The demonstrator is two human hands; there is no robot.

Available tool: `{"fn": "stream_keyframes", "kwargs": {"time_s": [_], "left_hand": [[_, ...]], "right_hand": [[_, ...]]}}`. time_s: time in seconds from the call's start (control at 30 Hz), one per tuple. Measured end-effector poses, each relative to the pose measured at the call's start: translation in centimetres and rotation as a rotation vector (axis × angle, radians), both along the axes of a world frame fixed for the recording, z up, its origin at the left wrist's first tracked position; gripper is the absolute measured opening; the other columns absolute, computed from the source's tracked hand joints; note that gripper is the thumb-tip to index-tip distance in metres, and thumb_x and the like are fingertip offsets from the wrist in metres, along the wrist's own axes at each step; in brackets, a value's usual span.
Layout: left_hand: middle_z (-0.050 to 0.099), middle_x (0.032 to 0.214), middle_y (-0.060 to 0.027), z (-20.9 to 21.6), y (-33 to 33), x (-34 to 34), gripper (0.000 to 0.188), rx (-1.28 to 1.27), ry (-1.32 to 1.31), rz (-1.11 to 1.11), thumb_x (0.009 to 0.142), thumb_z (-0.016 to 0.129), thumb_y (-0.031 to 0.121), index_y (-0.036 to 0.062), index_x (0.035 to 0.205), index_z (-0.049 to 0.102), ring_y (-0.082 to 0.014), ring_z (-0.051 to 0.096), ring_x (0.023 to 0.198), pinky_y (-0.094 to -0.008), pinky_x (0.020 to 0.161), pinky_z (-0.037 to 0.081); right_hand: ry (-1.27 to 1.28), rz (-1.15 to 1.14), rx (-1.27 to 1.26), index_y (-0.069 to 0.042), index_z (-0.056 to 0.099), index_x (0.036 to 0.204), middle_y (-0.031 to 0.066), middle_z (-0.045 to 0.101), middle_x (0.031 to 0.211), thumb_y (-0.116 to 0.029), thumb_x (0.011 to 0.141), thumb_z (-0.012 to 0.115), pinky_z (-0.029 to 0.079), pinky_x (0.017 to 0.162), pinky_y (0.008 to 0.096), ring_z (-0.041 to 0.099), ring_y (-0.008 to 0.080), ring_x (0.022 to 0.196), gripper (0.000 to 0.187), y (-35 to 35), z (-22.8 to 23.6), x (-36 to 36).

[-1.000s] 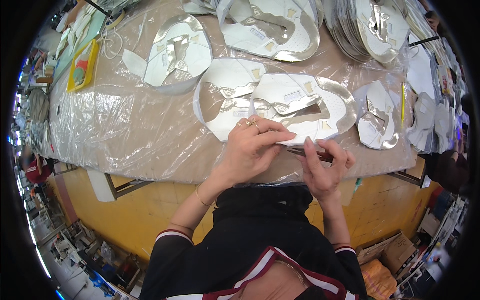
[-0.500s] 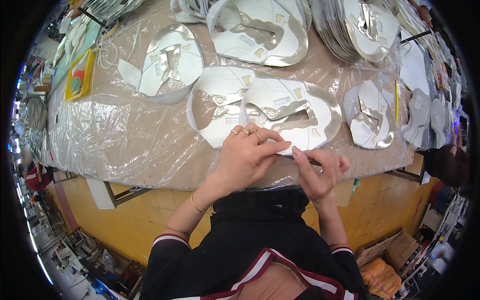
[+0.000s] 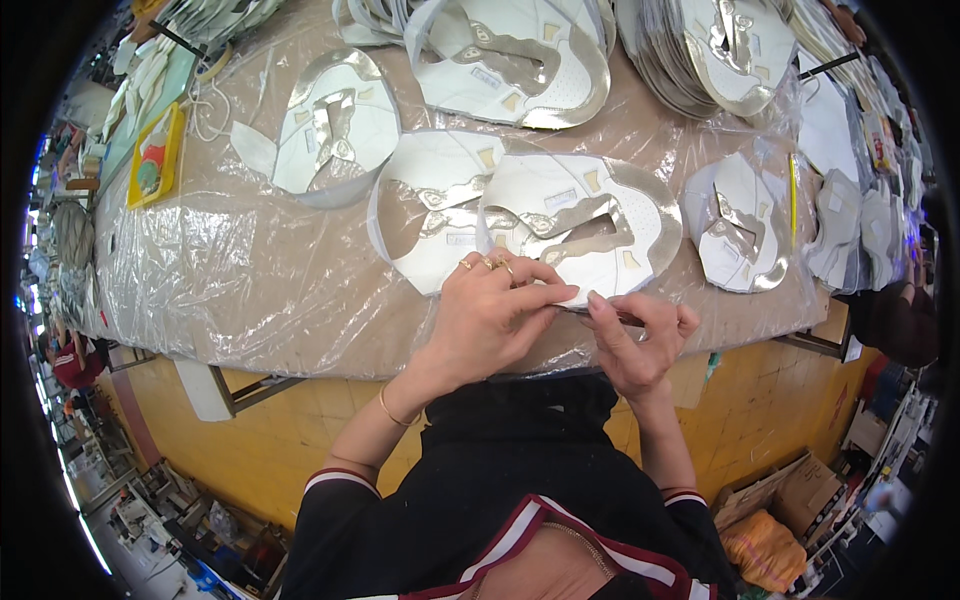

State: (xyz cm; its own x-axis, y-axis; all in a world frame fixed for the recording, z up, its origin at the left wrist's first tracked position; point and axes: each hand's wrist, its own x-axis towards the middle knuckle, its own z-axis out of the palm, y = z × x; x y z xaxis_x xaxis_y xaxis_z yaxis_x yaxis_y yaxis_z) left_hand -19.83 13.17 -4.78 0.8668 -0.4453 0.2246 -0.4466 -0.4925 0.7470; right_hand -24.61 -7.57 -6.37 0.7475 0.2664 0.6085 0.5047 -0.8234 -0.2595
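A white shoe upper with shiny metallic trim (image 3: 635, 185) lies flat before me, its near edge between my two hands. Pinching that edge are the thumb and fingers of my left hand (image 3: 495, 315), which wears rings. Just to its right, my right hand (image 3: 640, 340) has its thumb and curled fingers closed on the same edge. Partly under this piece, on its left, is a second white upper (image 3: 420, 170). Exactly what lies between the right fingertips is hidden.
Clear plastic covers the brown table (image 3: 250, 290). Single uppers lie at left (image 3: 345, 115) and right (image 3: 738, 235), with stacked uppers (image 3: 660, 60) behind. A yellow tray (image 3: 155, 165) sits far left, a yellow stick (image 3: 794, 195) at right, and grey-white cut pieces (image 3: 835, 225) beyond it.
Both hands stay at the upper's near edge with almost the same grip. The view has shifted very slightly; no piece has clearly changed place.
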Motion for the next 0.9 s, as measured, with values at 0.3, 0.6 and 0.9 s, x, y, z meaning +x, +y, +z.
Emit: {"fn": "stream_keyframes", "kwargs": {"time_s": [0.3, 0.6, 0.9], "left_hand": [[0.069, 0.093, 0.0045, -0.4, 0.3, 0.1, 0.031, 0.017, -0.038, -0.031, 0.064, 0.077, 0.004, 0.0161, 0.092, 0.075, -0.015, 0.06, 0.076, -0.0304, 0.069, 0.04], [0.068, 0.097, 0.0027, -1.4, 0.5, -0.5, 0.019, 0.047, -0.1, -0.033, 0.063, 0.079, 0.008, 0.0132, 0.076, 0.066, -0.0179, 0.062, 0.083, -0.0335, 0.074, 0.042], [0.068, 0.088, -0.0008, -0.8, 0.0, -0.2, 0.025, -0.073, -0.144, -0.004, 0.06, 0.079, 0.0, 0.0108, 0.075, 0.062, -0.0216, 0.062, 0.081, -0.034, 0.072, 0.043]], "right_hand": [[0.228, -0.03, 0.175, -0.018, 0.072, 0.112, -0.0032, 0.058, 0.094, -0.024, 0.072, 0.078, 0.03, 0.078, 0.0316, 0.051, 0.0102, 0.068, 0.041, 0.1, 1.0, 0.4], [0.514, 0.111, 0.298, -0.014, 0.074, 0.099, 0.0049, 0.055, 0.094, -0.022, 0.073, 0.082, 0.039, 0.066, 0.0292, 0.051, 0.0139, 0.071, 0.028, 0.3, 2.1, 0.5], [0.348, -0.126, 1.243, -0.008, 0.062, 0.088, 0.0029, 0.054, 0.092, -0.003, 0.082, 0.07, 0.04, 0.07, 0.0241, 0.049, 0.0106, 0.077, 0.01, -0.5, 1.0, -0.9]]}}
